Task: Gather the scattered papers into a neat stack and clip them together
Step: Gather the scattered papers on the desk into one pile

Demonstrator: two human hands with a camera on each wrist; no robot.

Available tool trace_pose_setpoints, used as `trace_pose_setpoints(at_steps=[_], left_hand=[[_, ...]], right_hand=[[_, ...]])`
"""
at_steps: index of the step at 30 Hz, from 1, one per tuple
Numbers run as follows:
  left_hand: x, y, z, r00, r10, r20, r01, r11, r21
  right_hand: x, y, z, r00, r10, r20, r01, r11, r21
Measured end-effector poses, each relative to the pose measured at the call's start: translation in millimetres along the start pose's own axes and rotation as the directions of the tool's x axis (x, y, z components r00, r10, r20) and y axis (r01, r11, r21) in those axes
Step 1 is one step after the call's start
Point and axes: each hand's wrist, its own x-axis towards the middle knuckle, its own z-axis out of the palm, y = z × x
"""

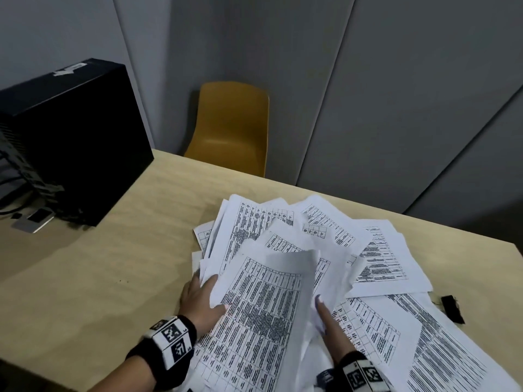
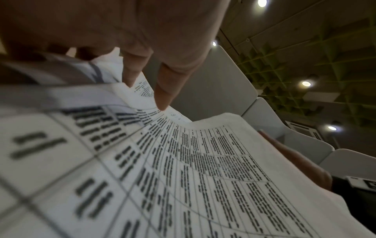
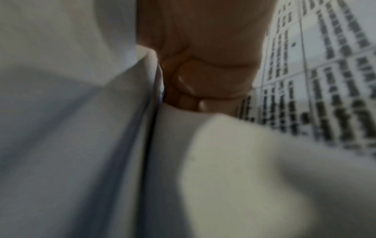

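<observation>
Now, papers fanned loose over the right half of the tabletop, sheets overlapping at all angles, printed tables face up. Left hand at the left edge of the pile, thumb on top of the nearest sheet and fingers tucked under, grip clamped on that sheet; same pinch seen from the left wrist, thumb pressing printed paper. Right hand near the middle of the pile, one finger stretched along a lifted, curling sheet; from the right wrist, curled fingers against a raised paper edge, blurred, so cannot tell for sure whether that grip is clamped. Black clip on bare tabletop just beyond the right edge of the pile, apart from both hands. Far left, black computer case standing on the tabletop. Beyond the far edge, yellow chair against grey wall panels.
</observation>
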Motion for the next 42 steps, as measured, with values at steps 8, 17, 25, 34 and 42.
trace_pose_setpoints(at_steps=[8, 17, 25, 34, 42], left_hand=[[-8, -10, 0, 0.997, 0.062, -0.051, -0.066, 0.995, -0.072], [-14, 2, -57, 0.999, -0.043, 0.016, 0.038, 0.58, -0.814], [-8, -2, -52, 0.98, 0.08, 0.183, 0.108, 0.558, -0.823], [-10, -27, -24, 0.99, -0.127, 0.06, 0.129, 0.657, -0.743], [-10, -26, -21, 0.979, -0.2, 0.032, 0.128, 0.491, -0.862]], right_hand=[[5, 15, -1, 0.987, -0.004, -0.158, -0.038, 0.964, -0.262], [-8, 6, -18, 0.99, -0.045, -0.134, 0.038, 0.998, -0.052], [-21, -8, -6, 0.997, -0.08, -0.016, 0.074, 0.967, -0.242], [-19, -1, -15, 0.936, -0.223, -0.271, 0.159, 0.958, -0.241], [11, -30, -76, 0.766, -0.098, -0.636, -0.176, 0.918, -0.355]])
